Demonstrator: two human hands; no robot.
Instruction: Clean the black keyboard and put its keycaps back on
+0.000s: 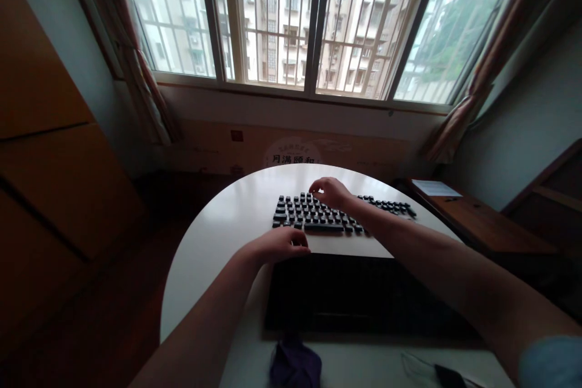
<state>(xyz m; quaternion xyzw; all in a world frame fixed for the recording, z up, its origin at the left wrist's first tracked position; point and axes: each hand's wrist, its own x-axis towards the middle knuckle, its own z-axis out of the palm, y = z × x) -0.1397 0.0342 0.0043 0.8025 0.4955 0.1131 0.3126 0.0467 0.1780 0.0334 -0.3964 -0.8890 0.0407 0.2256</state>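
Note:
Black keycaps (313, 212) lie in keyboard-like rows on a round white table (204, 242). My right hand (333, 193) reaches over their far row, thumb and fingertips drawn together in a pinch. Whatever is between those fingertips is too small to make out. Beside the near left corner of the keycaps rests my left hand (286, 242), loosely bent, with a gap between thumb and forefinger. A long flat black object (327, 297), perhaps a keyboard body, lies closer to me, just below my left fingertips. My right forearm hides some of the keycaps.
A dark purple cloth-like item (295, 365) and a small black object (450, 376) with a thin cable lie at the near edge. To the right stands a brown wooden surface (495, 227) bearing a paper sheet (436, 188). Barred windows (273, 24) are ahead.

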